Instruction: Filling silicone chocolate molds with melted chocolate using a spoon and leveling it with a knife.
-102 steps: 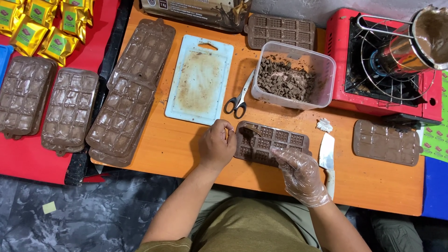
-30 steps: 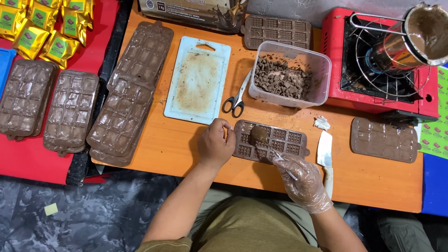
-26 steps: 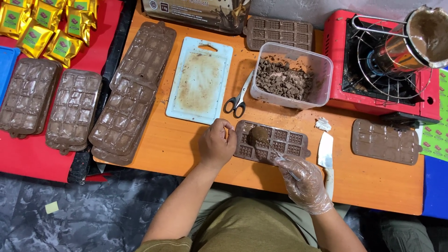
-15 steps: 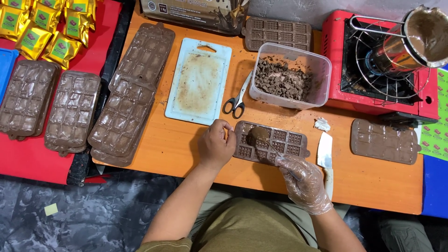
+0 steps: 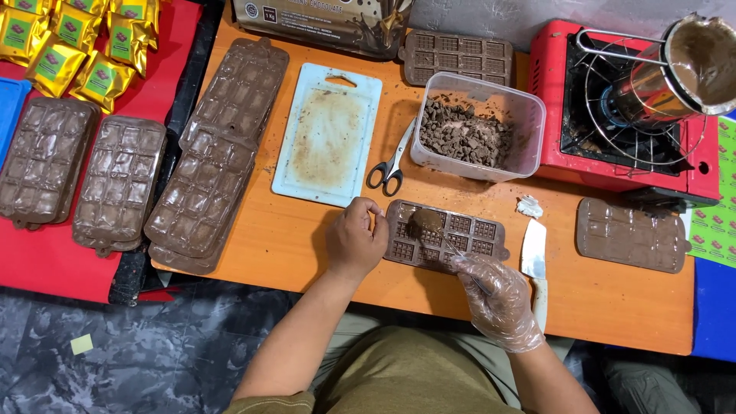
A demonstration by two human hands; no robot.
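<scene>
A brown chocolate-bar mould (image 5: 468, 236) lies on the orange table (image 5: 291, 238) in front of me. My left hand (image 5: 354, 241) is bare and grips the mould's left end. My right hand (image 5: 497, 297) wears a clear plastic glove and holds a spoon (image 5: 429, 225) whose chocolate-coated bowl rests over the mould's upper left cells. A white scraper (image 5: 534, 261) lies just right of the mould.
A clear tub of chocolate chunks (image 5: 477, 130), scissors (image 5: 391, 162) and a stained white cutting board (image 5: 328, 134) sit behind the mould. A red gas stove (image 5: 613, 126) carries a pot of melted chocolate (image 5: 694, 65). Filled moulds (image 5: 215, 165) lie left, one more mould (image 5: 630, 234) right. Gold packets (image 5: 69, 38) are far left.
The spoon has come over the mould's upper left cells, and my right hand has shifted slightly. My left hand stays on the mould's end.
</scene>
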